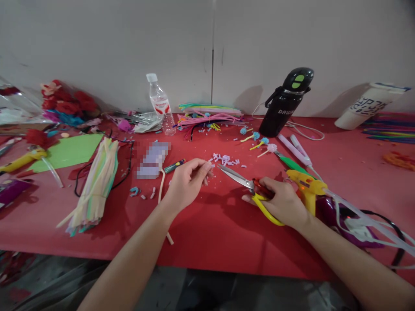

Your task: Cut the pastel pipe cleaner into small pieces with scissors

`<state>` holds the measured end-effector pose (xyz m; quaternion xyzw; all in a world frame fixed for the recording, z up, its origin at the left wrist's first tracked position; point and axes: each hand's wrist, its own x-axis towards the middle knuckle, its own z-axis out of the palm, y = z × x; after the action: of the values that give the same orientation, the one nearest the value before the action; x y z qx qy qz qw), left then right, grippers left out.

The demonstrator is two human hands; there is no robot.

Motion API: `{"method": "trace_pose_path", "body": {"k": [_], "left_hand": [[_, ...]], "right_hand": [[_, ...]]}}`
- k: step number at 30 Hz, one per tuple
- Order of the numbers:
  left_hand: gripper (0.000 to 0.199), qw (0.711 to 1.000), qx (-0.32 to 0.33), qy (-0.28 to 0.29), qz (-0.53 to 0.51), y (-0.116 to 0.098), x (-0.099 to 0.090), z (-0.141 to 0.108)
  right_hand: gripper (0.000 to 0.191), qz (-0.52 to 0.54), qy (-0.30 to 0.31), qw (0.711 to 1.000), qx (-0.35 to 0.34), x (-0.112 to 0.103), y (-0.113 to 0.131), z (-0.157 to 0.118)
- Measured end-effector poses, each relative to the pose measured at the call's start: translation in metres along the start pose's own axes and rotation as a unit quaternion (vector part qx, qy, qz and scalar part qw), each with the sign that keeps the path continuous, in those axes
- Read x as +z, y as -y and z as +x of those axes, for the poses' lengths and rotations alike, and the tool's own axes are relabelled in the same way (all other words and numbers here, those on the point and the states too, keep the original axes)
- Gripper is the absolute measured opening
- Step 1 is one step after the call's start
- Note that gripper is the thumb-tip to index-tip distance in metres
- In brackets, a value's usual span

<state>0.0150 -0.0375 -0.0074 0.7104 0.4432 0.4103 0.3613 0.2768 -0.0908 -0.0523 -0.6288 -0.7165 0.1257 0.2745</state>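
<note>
My right hand (281, 201) is wrapped round the handles of a pair of scissors (238, 178), with silver blades and yellow and red grips. The blade tips point left toward my left hand (190, 179), whose thumb and fingers are pinched together. Whatever sits in that pinch is too small to make out. Just beyond the fingertips lies a scatter of short lilac cut pieces (223, 160) on the red tabletop (207, 242). A cream fuzzy stem (161, 185) passes partly hidden behind my left forearm. Several small blue and pink pompom flowers on stems (264, 141) lie past the scissors.
To the right are a yellow glue gun (306, 186), a black flask (285, 106), a white tumbler (363, 106) and cables. A bundle of pastel stems (97, 185) and a green sheet (73, 151) lie left. A plastic bottle (161, 106) and pink stems (210, 119) stand and lie behind.
</note>
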Motion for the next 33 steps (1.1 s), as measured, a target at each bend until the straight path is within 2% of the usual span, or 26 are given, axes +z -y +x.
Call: {"method": "trace_pose_path", "body": {"k": [10,33], "left_hand": [[0.025,0.997,0.029,0.018,0.071,-0.0042,0.0002,-0.002],[0.025,0.996,0.037,0.022,0.076,-0.0027,0.001,-0.0012]], "right_hand": [[0.047,-0.005,0.007,1.0,-0.004,0.0024,-0.0032,0.0003],[0.047,0.016,0.039,0.999,-0.006,-0.0023,-0.0028,0.0015]]}}
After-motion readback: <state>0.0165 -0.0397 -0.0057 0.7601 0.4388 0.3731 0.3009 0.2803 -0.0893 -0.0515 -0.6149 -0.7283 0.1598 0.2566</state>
